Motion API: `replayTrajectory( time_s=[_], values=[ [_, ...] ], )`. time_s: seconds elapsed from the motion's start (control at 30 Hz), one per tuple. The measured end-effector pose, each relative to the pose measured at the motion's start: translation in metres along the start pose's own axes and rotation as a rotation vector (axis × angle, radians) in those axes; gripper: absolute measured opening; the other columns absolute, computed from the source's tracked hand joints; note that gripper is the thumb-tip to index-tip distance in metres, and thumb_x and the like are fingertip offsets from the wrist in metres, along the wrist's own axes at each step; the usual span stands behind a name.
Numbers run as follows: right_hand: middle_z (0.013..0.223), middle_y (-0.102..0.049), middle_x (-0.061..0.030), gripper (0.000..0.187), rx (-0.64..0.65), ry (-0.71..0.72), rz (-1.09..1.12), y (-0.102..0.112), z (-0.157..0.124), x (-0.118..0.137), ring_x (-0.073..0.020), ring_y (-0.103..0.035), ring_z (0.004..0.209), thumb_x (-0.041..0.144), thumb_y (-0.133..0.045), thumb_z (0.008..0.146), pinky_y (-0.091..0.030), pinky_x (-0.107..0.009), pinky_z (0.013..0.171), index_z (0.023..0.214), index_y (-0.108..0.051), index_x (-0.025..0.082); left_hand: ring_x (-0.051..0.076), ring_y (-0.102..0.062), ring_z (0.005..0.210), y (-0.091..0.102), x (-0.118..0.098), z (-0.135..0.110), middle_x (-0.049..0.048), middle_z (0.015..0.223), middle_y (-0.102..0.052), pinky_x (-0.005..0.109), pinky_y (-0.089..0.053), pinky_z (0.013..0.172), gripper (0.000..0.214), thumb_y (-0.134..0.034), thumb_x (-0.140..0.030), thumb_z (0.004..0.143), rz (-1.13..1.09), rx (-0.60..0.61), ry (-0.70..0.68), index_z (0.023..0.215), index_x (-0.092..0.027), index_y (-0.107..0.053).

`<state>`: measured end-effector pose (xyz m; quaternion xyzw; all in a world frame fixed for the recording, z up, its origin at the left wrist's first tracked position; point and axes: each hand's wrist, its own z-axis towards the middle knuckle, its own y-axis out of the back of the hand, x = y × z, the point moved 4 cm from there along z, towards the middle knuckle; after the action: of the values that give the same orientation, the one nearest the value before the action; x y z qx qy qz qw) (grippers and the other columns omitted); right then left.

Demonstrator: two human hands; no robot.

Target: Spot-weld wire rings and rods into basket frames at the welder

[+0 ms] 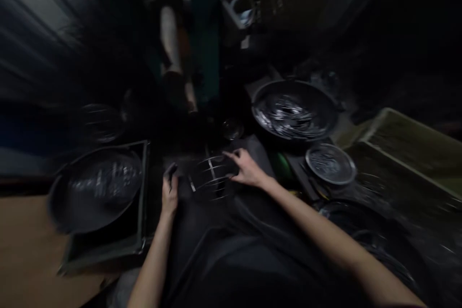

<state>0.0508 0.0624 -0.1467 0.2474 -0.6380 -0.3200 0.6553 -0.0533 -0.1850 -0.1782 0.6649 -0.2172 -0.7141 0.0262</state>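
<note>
A wire frame point(211, 169) of thin, bright curved wires crossed by a straight strip lies in front of my body, blurred and dim. My right hand point(249, 168) reaches its right side, with thumb and forefinger stretched apart; whether the fingertips touch the wires is unclear. To the left of the frame, my left hand point(170, 192) is held upright, and a dark patch covers its finger area, so its grip is hidden. Between this hand and the frame, a short bright rod point(192, 183) shows.
On the left, a dark basin point(97, 190) of shiny pieces rests on a crate point(144, 192). To the right are a large basin point(296, 110) of bent wires, a small bowl point(331, 163) of metal pieces and a yellowish bin point(415, 149). Another person's arm point(169, 38) shows beyond.
</note>
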Motion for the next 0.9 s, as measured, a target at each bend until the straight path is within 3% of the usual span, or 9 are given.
replayTrajectory(
  time_s=[0.1, 0.23, 0.3, 0.4, 0.47, 0.53, 0.7, 0.8, 0.9],
  values=[
    [0.115, -0.043, -0.0145, 0.080, 0.042, -0.019, -0.066, -0.009, -0.006, 0.008, -0.0297, -0.043, 0.105, 0.041, -0.071, 0.067, -0.041, -0.047, 0.090, 0.137, -0.040, 0.020, 0.033, -0.038, 0.126, -0.017, -0.019, 0.003, 0.0135, 0.133, -0.043, 0.048, -0.029, 0.106, 0.085, -0.069, -0.052, 0.063, 0.297, 0.349, -0.287, 0.134, -0.020, -0.036],
    [0.117, -0.048, -0.0099, 0.077, 0.140, 0.069, 0.000, 0.028, 0.008, -0.015, -0.0241, -0.049, 0.104, 0.044, -0.071, 0.068, -0.042, -0.038, 0.091, 0.136, -0.041, 0.026, 0.028, -0.055, 0.106, -0.031, -0.026, 0.013, 0.0090, 0.114, -0.054, 0.045, -0.046, 0.092, 0.057, -0.060, -0.034, 0.074, 0.443, 0.463, -0.380, 0.127, -0.024, -0.040],
    [0.118, -0.053, -0.0077, 0.049, 0.022, -0.062, -0.106, 0.070, 0.023, -0.060, -0.0206, -0.051, 0.104, 0.040, -0.057, 0.082, -0.041, -0.034, 0.092, 0.129, -0.050, 0.025, 0.026, -0.058, 0.100, -0.033, -0.027, 0.018, 0.0079, 0.109, -0.055, 0.041, -0.051, 0.085, 0.051, -0.058, -0.032, 0.075, 0.423, 0.458, -0.415, 0.122, -0.024, -0.041],
    [0.115, -0.058, -0.0111, 0.034, -0.152, -0.514, -0.542, 0.132, 0.042, -0.146, -0.0202, -0.053, 0.104, 0.025, -0.036, 0.093, -0.039, -0.032, 0.091, 0.118, -0.058, 0.018, 0.026, -0.059, 0.098, -0.033, -0.026, 0.021, 0.0085, 0.108, -0.054, 0.041, -0.052, 0.083, 0.048, -0.058, -0.031, 0.076, 0.414, 0.458, -0.440, 0.120, -0.023, -0.042],
    [0.112, -0.060, -0.0163, 0.031, -0.112, -0.652, -0.702, 0.152, 0.052, -0.188, -0.0230, -0.054, 0.103, 0.019, -0.040, 0.091, -0.040, -0.032, 0.086, 0.114, -0.060, 0.011, 0.026, -0.058, 0.101, -0.032, -0.026, 0.020, 0.0097, 0.111, -0.053, 0.043, -0.051, 0.086, 0.048, -0.057, -0.031, 0.077, 0.415, 0.464, -0.431, 0.122, -0.021, -0.041],
    [0.107, -0.061, -0.0190, 0.027, -0.048, -0.653, -0.746, 0.156, 0.058, -0.213, -0.0251, -0.055, 0.099, 0.016, -0.047, 0.086, -0.040, -0.032, 0.081, 0.107, -0.061, 0.007, 0.027, -0.055, 0.108, -0.030, -0.025, 0.019, 0.0117, 0.118, -0.050, 0.046, -0.050, 0.090, 0.055, -0.059, -0.034, 0.078, 0.421, 0.479, -0.403, 0.127, -0.021, -0.039],
    [0.103, -0.062, -0.0160, 0.026, 0.025, -0.584, -0.829, 0.154, 0.054, -0.220, -0.0240, -0.057, 0.094, 0.013, -0.041, 0.088, -0.038, -0.031, 0.078, 0.105, -0.061, 0.011, 0.033, -0.045, 0.122, -0.010, -0.034, 0.020, 0.0122, 0.135, -0.041, 0.051, -0.045, 0.095, 0.079, -0.068, -0.044, 0.071, 0.379, 0.523, -0.267, 0.137, -0.027, -0.029],
    [0.109, -0.060, -0.0176, 0.032, -0.027, -0.552, -0.859, 0.166, 0.044, -0.208, -0.0245, -0.055, 0.100, 0.010, -0.033, 0.089, -0.036, -0.032, 0.081, 0.111, -0.056, 0.011, 0.031, -0.051, 0.116, 0.007, -0.057, 0.033, 0.0092, 0.127, -0.051, 0.050, -0.045, 0.095, 0.063, -0.064, -0.044, 0.075, 0.322, 0.383, -0.205, 0.130, -0.027, -0.039],
    [0.107, -0.059, -0.0198, 0.032, -0.103, -0.549, -0.881, 0.183, 0.034, -0.187, -0.0246, -0.055, 0.097, 0.010, -0.030, 0.090, -0.036, -0.032, 0.078, 0.110, -0.055, 0.009, 0.027, -0.057, 0.107, 0.005, -0.090, 0.042, 0.0063, 0.116, -0.058, 0.045, -0.048, 0.093, 0.046, -0.060, -0.043, 0.079, 0.256, 0.263, -0.219, 0.120, -0.026, -0.050]
  ],
)
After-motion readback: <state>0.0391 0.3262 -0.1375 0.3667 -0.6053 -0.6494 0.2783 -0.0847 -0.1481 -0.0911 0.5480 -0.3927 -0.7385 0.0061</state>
